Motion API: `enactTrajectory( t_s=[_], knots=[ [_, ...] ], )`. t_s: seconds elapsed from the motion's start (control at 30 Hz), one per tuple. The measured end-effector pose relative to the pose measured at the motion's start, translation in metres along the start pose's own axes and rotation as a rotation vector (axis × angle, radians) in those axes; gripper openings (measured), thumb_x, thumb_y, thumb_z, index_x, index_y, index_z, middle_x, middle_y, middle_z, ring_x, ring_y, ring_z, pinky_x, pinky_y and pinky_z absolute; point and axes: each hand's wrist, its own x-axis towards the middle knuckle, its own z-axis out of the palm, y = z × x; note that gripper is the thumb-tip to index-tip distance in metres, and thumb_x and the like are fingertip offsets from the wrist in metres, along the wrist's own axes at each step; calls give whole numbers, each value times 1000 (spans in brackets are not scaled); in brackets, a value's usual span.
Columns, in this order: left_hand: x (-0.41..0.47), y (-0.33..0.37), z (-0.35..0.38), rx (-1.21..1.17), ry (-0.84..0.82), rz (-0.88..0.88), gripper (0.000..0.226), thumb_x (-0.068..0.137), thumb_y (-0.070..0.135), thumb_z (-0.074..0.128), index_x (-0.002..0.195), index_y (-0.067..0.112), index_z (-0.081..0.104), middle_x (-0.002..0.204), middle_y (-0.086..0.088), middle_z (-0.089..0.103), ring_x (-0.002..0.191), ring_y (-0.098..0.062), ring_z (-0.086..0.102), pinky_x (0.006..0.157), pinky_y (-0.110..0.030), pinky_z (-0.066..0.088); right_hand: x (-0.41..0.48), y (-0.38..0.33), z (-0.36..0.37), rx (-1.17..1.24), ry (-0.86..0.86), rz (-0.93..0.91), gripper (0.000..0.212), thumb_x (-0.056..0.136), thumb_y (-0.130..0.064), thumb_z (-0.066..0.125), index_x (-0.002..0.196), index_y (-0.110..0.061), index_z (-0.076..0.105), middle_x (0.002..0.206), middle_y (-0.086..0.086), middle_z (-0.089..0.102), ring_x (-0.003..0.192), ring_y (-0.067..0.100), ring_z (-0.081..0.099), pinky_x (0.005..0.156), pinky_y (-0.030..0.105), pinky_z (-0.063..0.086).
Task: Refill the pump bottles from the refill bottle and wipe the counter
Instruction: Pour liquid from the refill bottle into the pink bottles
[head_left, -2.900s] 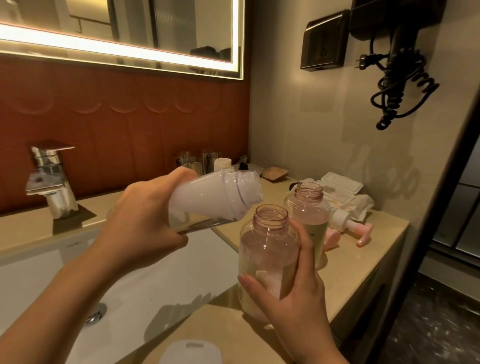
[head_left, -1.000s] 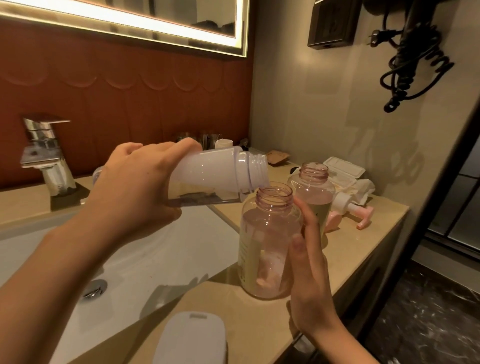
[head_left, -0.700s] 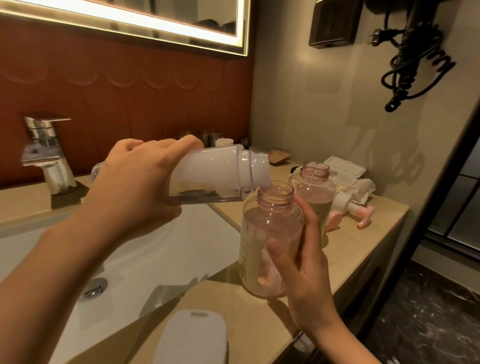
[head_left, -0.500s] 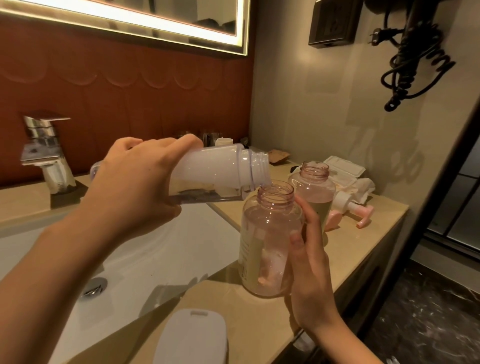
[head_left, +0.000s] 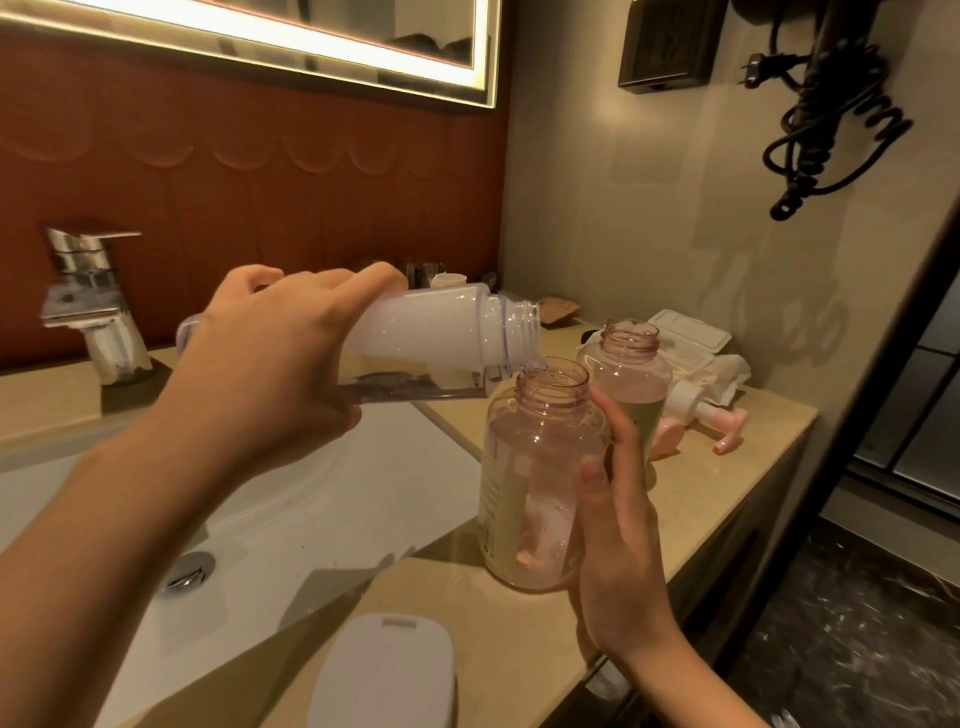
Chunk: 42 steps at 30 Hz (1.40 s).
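The translucent white plastic refill bottle (head_left: 431, 332) is tipped almost level. Its open threaded mouth sits just over the neck of the clear pink-tinted plastic pump bottle (head_left: 530, 483), so the liquid at its lip falls inside rather than onto the beige stone table (head_left: 701, 483). The left hand (head_left: 275, 364) has its grip closed round the refill bottle's rear half, fingers over the top, which leaves the mouth free and lets the wrist set the tilt. The right hand (head_left: 618, 540) grips the pump bottle's side, thumb in front and fingers curled behind, steadying it upright near the white basin (head_left: 311, 493). Little seems to be inside it, so I judge this fill far from done. Just beyond the right grip stands a 2nd pump bottle (head_left: 628, 379) of the same plastic, also uncapped. Past it lie the pink-and-white pump heads (head_left: 696, 415) and a white wipes pack (head_left: 691, 338), likely kept close for recapping and wiping.
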Motion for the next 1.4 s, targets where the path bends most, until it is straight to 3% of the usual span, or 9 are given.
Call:
enactTrajectory(
  t_s=[0.17,0.33,0.47,0.67,0.9,1.13,1.3,1.4],
  knots=[
    [1,1,-2,11,0,1,73,53,16,85,116,27,51,99,3,64,85,-11,42,91,-53,38,0,1,0,-1,-13,-9,53,90,-58,35,135,-30,34,123,-32,52,116,-11,47,88,2,34],
    [1,1,-1,27,-20,12,75,51,15,85,117,26,50,99,2,65,89,-23,56,92,-55,38,0,-1,0,5,-12,-1,54,87,-66,33,133,-38,34,126,-26,53,118,-7,48,90,4,35],
    [1,1,-2,16,-15,14,75,52,14,85,118,27,51,100,2,64,90,-21,55,93,-56,37,0,-1,0,-7,-11,-8,53,88,-65,33,133,-37,33,125,-28,52,117,-9,47,89,2,33],
    [1,1,-2,14,-28,14,76,53,15,85,119,28,50,101,3,64,93,-23,56,95,-55,36,0,0,0,2,-18,10,54,86,-69,34,133,-43,35,127,-22,54,119,0,50,93,12,38],
    [1,1,-2,23,-17,31,77,51,13,86,118,26,50,101,1,65,93,-26,58,94,-58,36,0,-1,1,-13,-19,1,56,86,-68,33,133,-37,34,126,-26,52,118,-7,47,90,6,35],
    [1,1,-2,29,-27,20,77,53,14,85,119,28,49,102,3,64,94,-23,57,95,-57,35,1,1,0,-8,-25,9,61,86,-68,33,136,-33,33,128,-24,52,121,-2,47,94,13,38],
    [2,0,-2,29,-1,25,77,51,13,85,118,25,51,99,1,65,85,-13,44,92,-58,38,0,1,0,-11,-27,33,57,84,-72,33,133,-45,33,132,-19,51,124,3,47,98,20,39],
    [1,0,-2,28,-11,21,77,50,13,86,117,26,50,99,2,65,86,-16,49,92,-58,38,0,0,0,-14,-24,33,54,83,-73,33,132,-49,34,132,-19,51,123,3,47,97,18,39]
  ],
)
